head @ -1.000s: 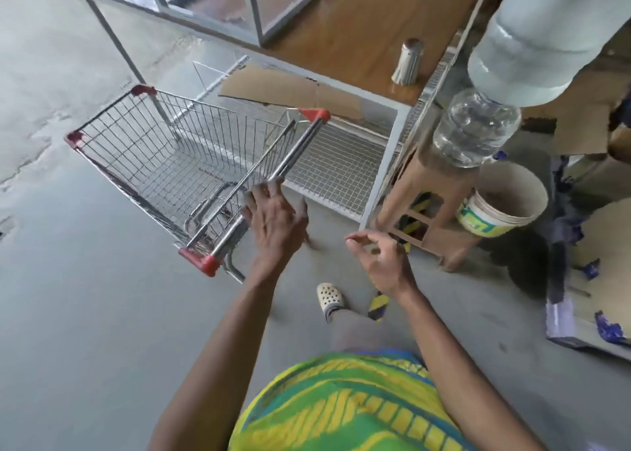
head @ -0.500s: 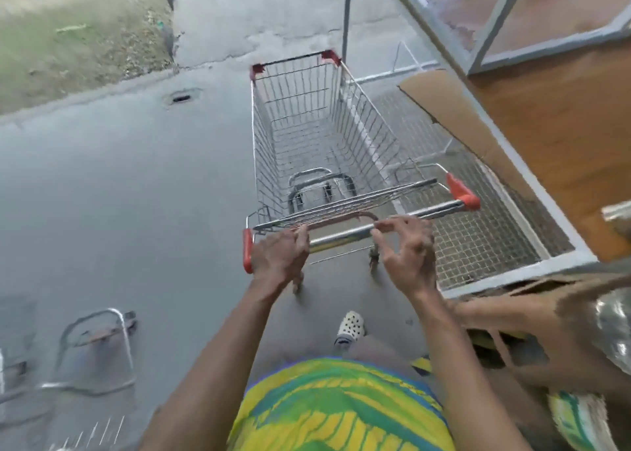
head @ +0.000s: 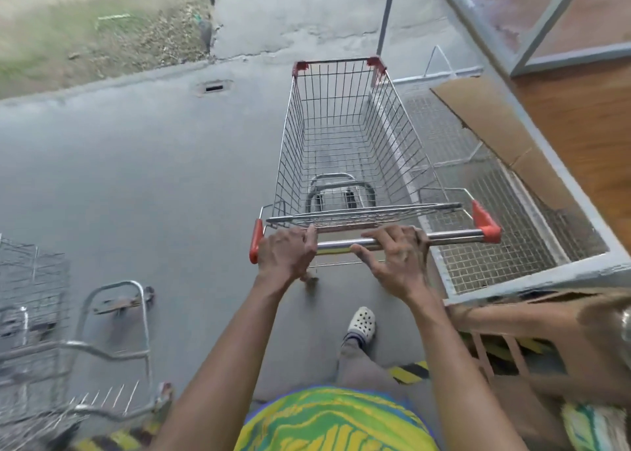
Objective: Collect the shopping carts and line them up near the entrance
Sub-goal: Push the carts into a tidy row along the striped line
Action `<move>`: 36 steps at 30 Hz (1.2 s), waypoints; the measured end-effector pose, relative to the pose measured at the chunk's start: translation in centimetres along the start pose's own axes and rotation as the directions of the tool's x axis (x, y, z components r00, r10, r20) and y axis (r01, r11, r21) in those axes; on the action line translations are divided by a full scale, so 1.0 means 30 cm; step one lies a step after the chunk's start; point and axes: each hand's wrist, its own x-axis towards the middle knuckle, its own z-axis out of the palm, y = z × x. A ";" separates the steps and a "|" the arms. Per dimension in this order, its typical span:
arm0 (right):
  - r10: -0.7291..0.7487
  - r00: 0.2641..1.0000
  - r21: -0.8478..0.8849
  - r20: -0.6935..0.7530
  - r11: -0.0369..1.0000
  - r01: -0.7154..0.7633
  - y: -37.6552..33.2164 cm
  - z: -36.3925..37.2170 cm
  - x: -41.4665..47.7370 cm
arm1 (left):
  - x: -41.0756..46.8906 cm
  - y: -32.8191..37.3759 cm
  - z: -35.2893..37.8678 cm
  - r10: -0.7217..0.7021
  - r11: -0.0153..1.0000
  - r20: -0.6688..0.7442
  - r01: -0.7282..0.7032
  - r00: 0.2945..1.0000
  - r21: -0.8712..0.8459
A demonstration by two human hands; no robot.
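An empty wire shopping cart [head: 345, 136] with red corner caps stands on the grey concrete straight ahead of me, nose pointing away. Its steel handle bar [head: 454, 236] runs across the middle of the view. My left hand [head: 285, 254] wraps the bar near its left red end cap. My right hand [head: 396, 257] lies on the bar a little right of centre, fingers curled over it. A second cart [head: 78, 341] is partly visible at the lower left, blurred.
A low wire-mesh rack in a grey metal frame [head: 532, 276] runs along the cart's right side, with a cardboard sheet [head: 495, 126] lying over it. A brown stool [head: 546, 334] stands at the right. A thin pole [head: 386, 16] rises just beyond the cart. Grass and dirt [head: 85, 23] border the far left.
The cart has swung round from lying across my view to pointing straight away. My right hand, free a second ago, has come onto the handle bar beside my left.
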 end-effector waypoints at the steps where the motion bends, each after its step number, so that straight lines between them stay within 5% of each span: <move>1: 0.012 1.000 -0.011 0.007 1.000 -0.012 -0.025 0.007 -0.032 | -0.035 -0.023 -0.002 0.014 1.000 0.002 -0.014 1.000 0.004; 10: 0.102 0.995 -0.037 0.005 0.994 -0.101 -0.380 0.123 -0.422 | -0.385 -0.365 -0.004 0.146 0.989 -0.041 -0.146 0.988 0.007; 22: 0.049 0.999 -0.076 0.016 0.996 -0.048 -0.737 0.244 -0.796 | -0.808 -0.739 0.017 0.128 0.991 0.040 -0.126 0.991 -0.039; 27: -0.096 0.994 -0.186 0.060 0.977 0.106 -0.822 0.279 -0.780 | -0.876 -0.862 0.028 0.056 0.998 0.004 -0.056 0.998 -0.020; 36: -0.198 0.975 -0.087 0.096 0.975 0.207 -1.035 0.388 -0.478 | -0.693 -1.089 -0.027 -0.141 0.990 -0.070 0.140 0.988 -0.023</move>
